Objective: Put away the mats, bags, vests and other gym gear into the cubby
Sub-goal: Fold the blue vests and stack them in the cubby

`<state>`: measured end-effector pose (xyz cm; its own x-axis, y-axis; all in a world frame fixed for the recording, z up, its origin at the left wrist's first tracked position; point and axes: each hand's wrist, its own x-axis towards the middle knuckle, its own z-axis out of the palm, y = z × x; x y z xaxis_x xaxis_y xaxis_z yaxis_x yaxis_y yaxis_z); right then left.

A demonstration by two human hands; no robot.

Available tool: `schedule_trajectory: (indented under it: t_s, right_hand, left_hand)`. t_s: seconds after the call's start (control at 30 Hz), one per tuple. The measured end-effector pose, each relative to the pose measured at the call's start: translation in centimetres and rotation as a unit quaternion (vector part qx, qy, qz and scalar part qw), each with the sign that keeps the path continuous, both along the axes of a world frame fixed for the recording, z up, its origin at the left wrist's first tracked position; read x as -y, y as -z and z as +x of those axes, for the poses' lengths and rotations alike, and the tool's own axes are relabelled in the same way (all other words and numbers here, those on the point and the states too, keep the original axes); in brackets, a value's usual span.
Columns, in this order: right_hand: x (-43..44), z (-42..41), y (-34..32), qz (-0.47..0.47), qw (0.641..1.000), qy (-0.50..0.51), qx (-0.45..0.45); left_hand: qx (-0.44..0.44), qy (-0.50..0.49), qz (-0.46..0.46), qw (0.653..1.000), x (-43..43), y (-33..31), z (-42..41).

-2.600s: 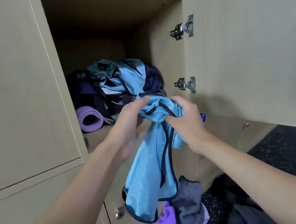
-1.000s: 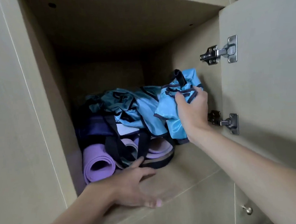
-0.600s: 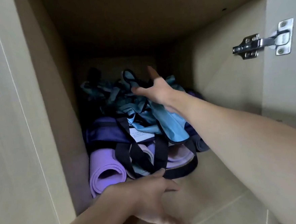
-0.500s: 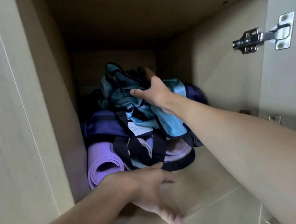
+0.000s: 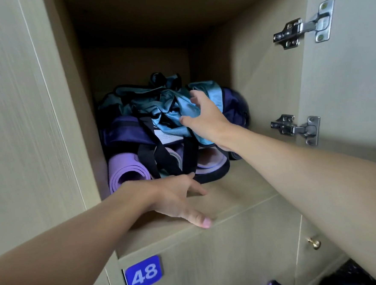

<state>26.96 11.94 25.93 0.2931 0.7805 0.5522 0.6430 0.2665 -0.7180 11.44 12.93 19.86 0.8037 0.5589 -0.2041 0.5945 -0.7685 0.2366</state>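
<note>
The open cubby [image 5: 242, 196] holds a pile of gear at its back. A rolled purple mat [image 5: 126, 171] lies at the bottom left, with a dark purple bag [image 5: 126, 133] and black straps over it. Crumpled blue vests [image 5: 169, 105] with dark trim top the pile. My right hand [image 5: 205, 119] is spread against the vests, fingers apart, gripping nothing. My left hand [image 5: 180, 200] rests flat on the cubby's shelf near its front edge, fingers spread.
The cubby's door [image 5: 350, 64] stands open on the right with two metal hinges [image 5: 303, 26]. A closed locker below carries a blue tag 48 [image 5: 144, 274]. A small knob [image 5: 314, 243] sits lower right. Dark gear shows on the floor [image 5: 347, 275].
My right hand carried the blue vest into the cubby, laid it on the pile and let it go; the hand is now spread on it. My left hand moved onto the shelf.
</note>
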Motion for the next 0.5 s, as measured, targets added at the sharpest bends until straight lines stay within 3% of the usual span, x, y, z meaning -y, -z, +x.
schedule_trajectory:
  t_s: [0.2,0.33,0.4,0.5]
  right_hand:
    - [5.8,1.0,3.9,0.032,0.998,0.049,-0.021]
    - [12.2,2.7,8.4,0.058,0.994,0.08,-0.052]
    - [16.0,4.4,12.0,0.025,0.995,0.088,-0.043]
    - [21.8,7.9,18.2,-0.067,0.991,0.112,-0.03]
  left_hand:
    - [0.067,0.023,0.092,0.993,2.2,1.3,-0.4]
    - [0.199,0.061,0.156,0.966,7.0,4.0,1.4]
    - [0.26,0.081,0.164,0.948,10.1,5.9,2.9]
    - [0.271,0.11,0.104,0.951,14.3,9.4,5.7]
